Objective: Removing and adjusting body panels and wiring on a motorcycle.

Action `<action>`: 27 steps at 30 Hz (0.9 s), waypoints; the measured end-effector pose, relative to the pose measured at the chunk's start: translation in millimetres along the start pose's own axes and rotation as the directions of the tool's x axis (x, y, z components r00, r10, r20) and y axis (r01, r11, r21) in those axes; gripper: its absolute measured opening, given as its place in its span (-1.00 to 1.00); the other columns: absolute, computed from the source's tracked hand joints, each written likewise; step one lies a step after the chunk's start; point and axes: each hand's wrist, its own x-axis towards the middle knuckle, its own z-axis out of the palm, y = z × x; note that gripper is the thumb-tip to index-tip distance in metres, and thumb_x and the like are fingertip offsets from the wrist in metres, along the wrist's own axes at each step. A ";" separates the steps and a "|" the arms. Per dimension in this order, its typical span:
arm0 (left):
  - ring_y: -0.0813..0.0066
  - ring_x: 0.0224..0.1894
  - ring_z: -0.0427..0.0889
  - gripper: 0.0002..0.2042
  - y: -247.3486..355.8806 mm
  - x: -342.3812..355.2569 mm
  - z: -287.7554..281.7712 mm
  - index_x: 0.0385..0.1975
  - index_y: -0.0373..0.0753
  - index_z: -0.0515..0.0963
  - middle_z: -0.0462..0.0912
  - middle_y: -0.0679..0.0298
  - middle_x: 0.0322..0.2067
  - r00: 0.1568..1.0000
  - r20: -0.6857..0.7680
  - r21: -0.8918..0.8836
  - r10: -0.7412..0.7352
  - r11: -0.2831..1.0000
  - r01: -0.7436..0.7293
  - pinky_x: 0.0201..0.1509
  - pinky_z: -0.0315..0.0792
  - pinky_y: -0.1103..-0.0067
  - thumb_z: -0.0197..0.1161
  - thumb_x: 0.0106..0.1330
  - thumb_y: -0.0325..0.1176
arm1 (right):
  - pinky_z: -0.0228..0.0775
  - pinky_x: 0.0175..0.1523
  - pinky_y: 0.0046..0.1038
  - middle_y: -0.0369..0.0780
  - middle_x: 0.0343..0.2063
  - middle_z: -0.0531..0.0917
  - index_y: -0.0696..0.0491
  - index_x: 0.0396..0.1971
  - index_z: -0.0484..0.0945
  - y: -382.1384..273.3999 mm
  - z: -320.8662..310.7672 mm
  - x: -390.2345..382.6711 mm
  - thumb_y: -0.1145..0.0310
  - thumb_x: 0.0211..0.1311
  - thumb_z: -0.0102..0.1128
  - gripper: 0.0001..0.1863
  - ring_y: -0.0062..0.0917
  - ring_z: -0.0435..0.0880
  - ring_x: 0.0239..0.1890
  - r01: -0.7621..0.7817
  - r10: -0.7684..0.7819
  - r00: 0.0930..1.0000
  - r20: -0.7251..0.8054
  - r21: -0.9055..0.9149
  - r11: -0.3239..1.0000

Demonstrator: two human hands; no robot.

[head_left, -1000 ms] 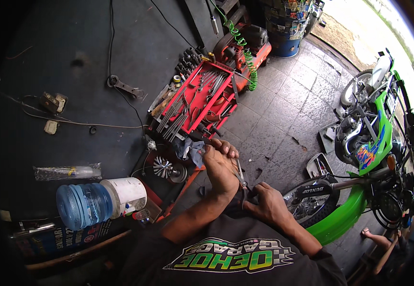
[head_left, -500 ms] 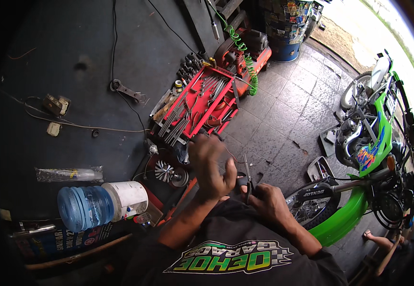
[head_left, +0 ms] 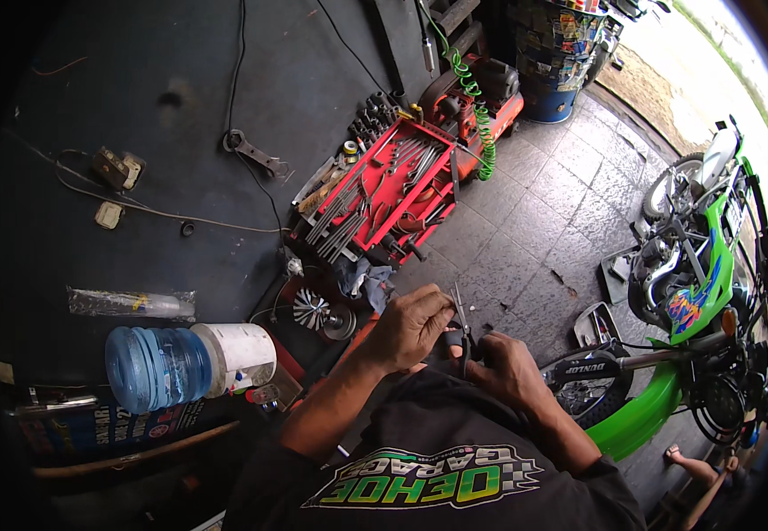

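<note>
My right hand [head_left: 509, 370] is closed round the black handles of a pair of scissors [head_left: 462, 311], whose thin silver blades point away from my body. Close to the left of the blades, my left hand [head_left: 416, 329] is pinched, thumb against fingers. Whatever lies between those fingertips is too small to make out. Both hands are in front of my dark printed shirt [head_left: 437, 460].
Beyond my hands stands a red tool trolley [head_left: 390, 190] full of wrenches, with an orange compressor [head_left: 468, 106] behind it. A green motorcycle [head_left: 698, 265] is at the right. On the left are a blue water jug [head_left: 158, 367] and a white bucket [head_left: 240, 358].
My left hand has come down toward the scissors, from raised and blurred to a pinch beside the blades. My right hand keeps its hold on the scissors. The whole view has shifted slightly.
</note>
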 end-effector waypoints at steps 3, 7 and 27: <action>0.26 -0.46 0.53 -0.89 1.0 -1.6 -3.3 -0.28 -0.36 0.57 0.50 0.15 -0.45 0.999 0.009 -0.050 -0.034 0.998 0.034 -0.33 0.40 0.43 0.17 0.49 -0.46 | 0.55 -0.14 -0.16 0.02 -0.34 0.65 0.25 -0.37 0.67 3.3 1.1 4.5 0.18 0.10 0.43 -0.63 -0.03 0.71 -0.26 0.058 -0.059 0.998 -0.015 -0.055 0.997; 0.05 -0.37 0.65 -0.89 -0.7 -2.4 -5.0 -0.26 -0.34 0.56 0.54 0.11 -0.41 0.998 0.031 -0.032 -0.056 0.998 0.057 -0.33 0.46 0.31 0.18 0.48 -0.44 | 0.57 -0.10 -0.16 -0.03 -0.31 0.68 0.22 -0.36 0.69 3.6 1.5 7.9 0.22 0.08 0.41 -0.68 -0.04 0.72 -0.24 0.116 -0.123 0.991 -0.060 -0.112 0.987; 0.11 -0.35 0.65 -0.86 -7.9 16.1 14.7 -0.29 -0.35 0.58 0.61 0.08 -0.39 0.987 -0.036 -0.165 -0.153 0.976 0.146 -0.26 0.49 0.35 0.24 0.45 -0.40 | 0.58 -0.15 -0.14 -0.07 -0.36 0.65 0.16 -0.40 0.70 17.3 -8.6 11.0 0.22 0.08 0.40 -0.73 -0.08 0.71 -0.30 0.039 -0.062 0.986 -0.153 -0.146 0.988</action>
